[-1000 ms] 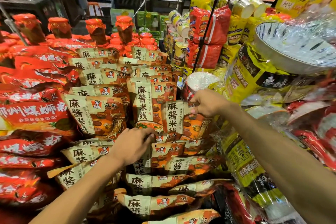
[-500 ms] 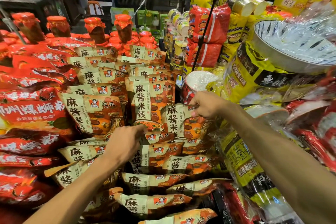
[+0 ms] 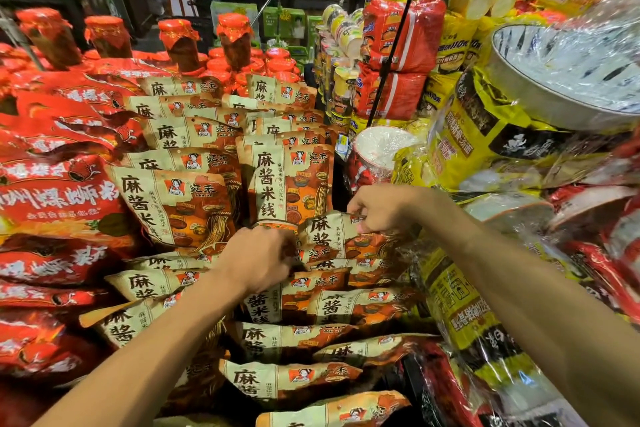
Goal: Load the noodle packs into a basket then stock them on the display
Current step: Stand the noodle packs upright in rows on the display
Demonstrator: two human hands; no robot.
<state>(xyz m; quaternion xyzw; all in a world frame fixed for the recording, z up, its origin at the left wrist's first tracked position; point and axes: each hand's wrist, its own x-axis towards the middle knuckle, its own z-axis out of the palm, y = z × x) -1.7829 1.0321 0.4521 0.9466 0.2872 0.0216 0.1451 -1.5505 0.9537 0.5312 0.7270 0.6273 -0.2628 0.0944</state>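
Display stock, near to far.
- Front rows: beige-and-orange noodle packs [image 3: 294, 381] lying overlapped.
- Left hand [image 3: 258, 258]: fingers curled into the packs mid-pile; what its grip encloses cannot be told.
- Right hand [image 3: 382, 206]: grip pinching the top edge of one noodle pack [image 3: 332, 236], standing it upright.
- Behind: upright rows of the same pack [image 3: 284, 184], well filled.
- Rear: red-capped jars [image 3: 235, 38].
- Basket: not in view.
- Status: stocking judged late; straightening remains.
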